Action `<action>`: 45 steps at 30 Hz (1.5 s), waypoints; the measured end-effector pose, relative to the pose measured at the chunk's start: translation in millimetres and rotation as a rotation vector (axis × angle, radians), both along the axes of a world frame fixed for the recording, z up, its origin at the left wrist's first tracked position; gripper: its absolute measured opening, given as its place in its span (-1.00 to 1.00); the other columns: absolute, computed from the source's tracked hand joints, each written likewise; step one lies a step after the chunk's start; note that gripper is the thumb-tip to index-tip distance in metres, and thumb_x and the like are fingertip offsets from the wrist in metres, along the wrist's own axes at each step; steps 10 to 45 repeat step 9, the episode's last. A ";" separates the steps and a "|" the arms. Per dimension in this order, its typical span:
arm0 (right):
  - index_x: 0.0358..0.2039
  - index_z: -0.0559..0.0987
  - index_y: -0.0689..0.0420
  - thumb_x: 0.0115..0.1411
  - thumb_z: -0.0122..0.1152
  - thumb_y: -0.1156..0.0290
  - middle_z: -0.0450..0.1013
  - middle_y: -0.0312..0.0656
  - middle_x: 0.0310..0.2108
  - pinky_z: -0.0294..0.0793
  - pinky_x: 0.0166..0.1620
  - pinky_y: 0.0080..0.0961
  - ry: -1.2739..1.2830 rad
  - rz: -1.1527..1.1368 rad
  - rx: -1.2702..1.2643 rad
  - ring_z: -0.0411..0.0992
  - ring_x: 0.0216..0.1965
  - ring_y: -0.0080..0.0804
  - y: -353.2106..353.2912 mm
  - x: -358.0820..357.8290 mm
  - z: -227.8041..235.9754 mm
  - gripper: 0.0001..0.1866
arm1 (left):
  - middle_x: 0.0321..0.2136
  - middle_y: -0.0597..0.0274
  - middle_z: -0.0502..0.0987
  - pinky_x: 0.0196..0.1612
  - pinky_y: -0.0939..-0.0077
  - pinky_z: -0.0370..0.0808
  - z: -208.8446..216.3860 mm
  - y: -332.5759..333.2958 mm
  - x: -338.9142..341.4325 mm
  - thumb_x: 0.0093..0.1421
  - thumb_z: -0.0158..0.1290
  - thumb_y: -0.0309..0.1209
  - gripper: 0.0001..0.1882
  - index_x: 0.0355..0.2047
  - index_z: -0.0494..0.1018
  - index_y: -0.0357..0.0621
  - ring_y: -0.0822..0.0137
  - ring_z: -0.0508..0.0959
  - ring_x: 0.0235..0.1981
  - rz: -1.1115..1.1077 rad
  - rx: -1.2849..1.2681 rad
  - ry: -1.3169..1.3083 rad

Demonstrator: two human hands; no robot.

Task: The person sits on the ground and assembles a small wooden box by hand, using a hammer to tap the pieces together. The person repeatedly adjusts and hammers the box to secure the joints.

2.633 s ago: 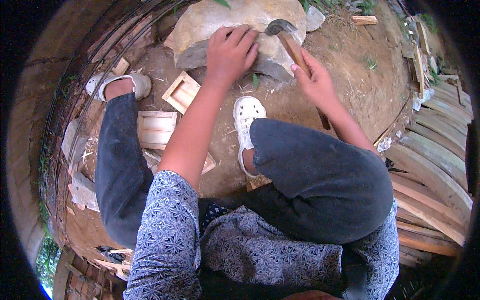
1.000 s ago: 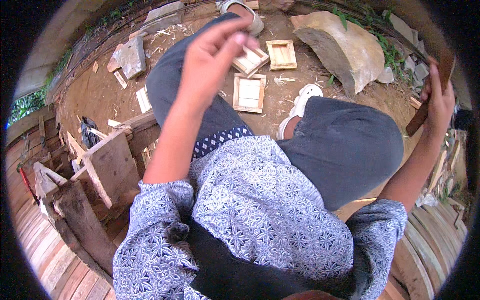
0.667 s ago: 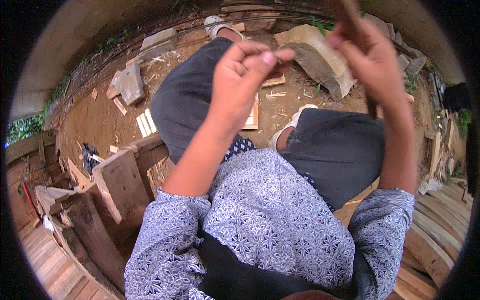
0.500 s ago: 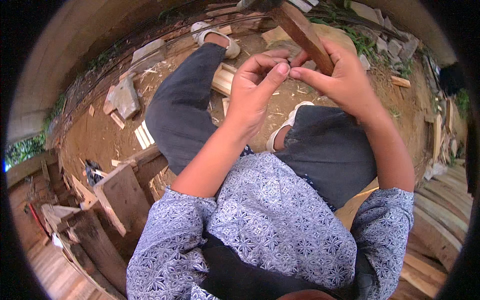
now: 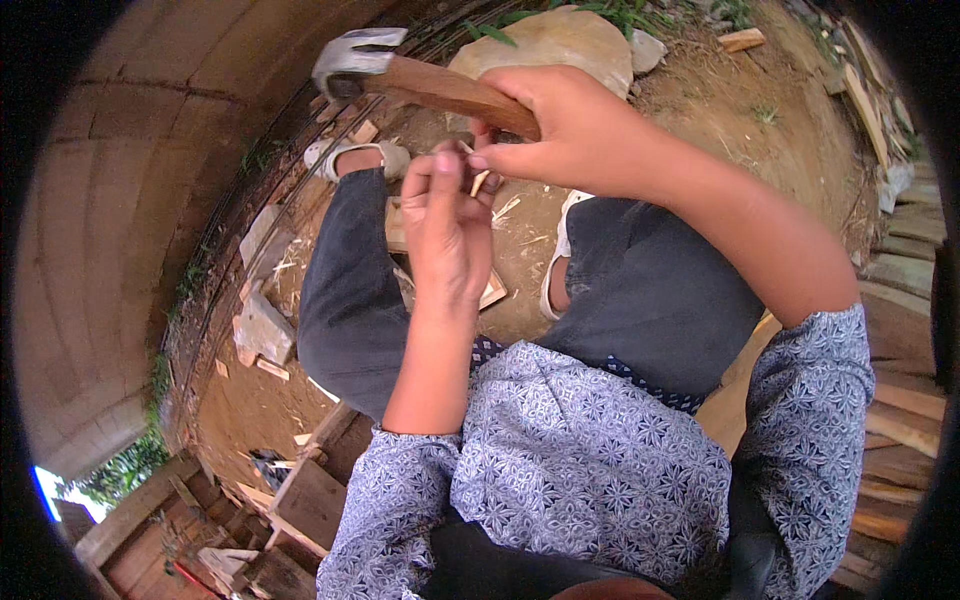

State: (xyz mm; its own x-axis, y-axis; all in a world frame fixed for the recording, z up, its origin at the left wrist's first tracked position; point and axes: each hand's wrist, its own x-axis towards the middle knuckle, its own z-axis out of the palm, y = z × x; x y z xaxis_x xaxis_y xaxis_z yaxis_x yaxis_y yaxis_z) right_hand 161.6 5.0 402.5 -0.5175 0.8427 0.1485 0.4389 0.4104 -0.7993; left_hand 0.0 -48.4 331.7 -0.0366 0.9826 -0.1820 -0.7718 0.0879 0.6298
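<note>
My right hand (image 5: 575, 130) is closed round the wooden handle of a claw hammer (image 5: 440, 88). Its steel head points to the upper left, away from me. Thumb and fingertips of this hand also reach down to my left hand (image 5: 445, 235), which is raised with its fingers bent together in a pinch. The fingertips of both hands meet or nearly meet just below the handle. Whatever lies between them is too small to make out.
Below the hands, wood offcuts and shavings lie on bare soil between my legs. A large flat stone (image 5: 560, 50) sits beyond the hammer. Broken stone pieces (image 5: 265, 325) lie at left, a wooden box-like frame (image 5: 310, 500) stands lower left, and planks (image 5: 905, 420) line the right.
The view has turned. The hammer has swung from upright to nearly level, its head now toward the left. My left hand has turned upward, fingertips still close to the right hand's.
</note>
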 end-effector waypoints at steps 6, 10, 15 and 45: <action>-0.31 0.59 0.25 -0.02 0.33 0.26 0.58 -0.03 -0.41 0.53 -0.22 -0.35 0.144 -0.124 0.013 0.58 -0.35 -0.19 5.1 11.6 -0.6 -0.66 | -0.25 0.33 0.56 -0.05 0.36 0.44 -91.6 47.6 -36.6 0.37 0.03 -0.31 -0.87 -0.22 0.49 -0.06 0.36 0.53 -0.23 0.077 0.034 0.259; -0.30 0.60 0.23 0.00 0.32 0.25 0.59 -0.09 -0.41 0.54 -0.20 -0.39 0.188 -0.127 -0.049 0.59 -0.35 -0.23 6.5 9.0 -2.5 -0.67 | -0.12 0.23 0.57 0.04 0.30 0.44 -171.0 60.4 -60.5 0.36 0.03 -0.29 -0.80 -0.08 0.49 -0.04 0.26 0.53 -0.10 -0.112 -0.006 1.084; -0.30 0.60 0.23 0.00 0.32 0.25 0.59 -0.09 -0.41 0.54 -0.20 -0.39 0.188 -0.127 -0.049 0.59 -0.35 -0.23 6.5 9.0 -2.5 -0.67 | -0.12 0.23 0.57 0.04 0.30 0.44 -171.0 60.4 -60.5 0.36 0.03 -0.29 -0.80 -0.08 0.49 -0.04 0.26 0.53 -0.10 -0.112 -0.006 1.084; -0.30 0.60 0.23 0.00 0.32 0.25 0.59 -0.09 -0.41 0.54 -0.20 -0.39 0.188 -0.127 -0.049 0.59 -0.35 -0.23 6.5 9.0 -2.5 -0.67 | -0.12 0.23 0.57 0.04 0.30 0.44 -171.0 60.4 -60.5 0.36 0.03 -0.29 -0.80 -0.08 0.49 -0.04 0.26 0.53 -0.10 -0.112 -0.006 1.084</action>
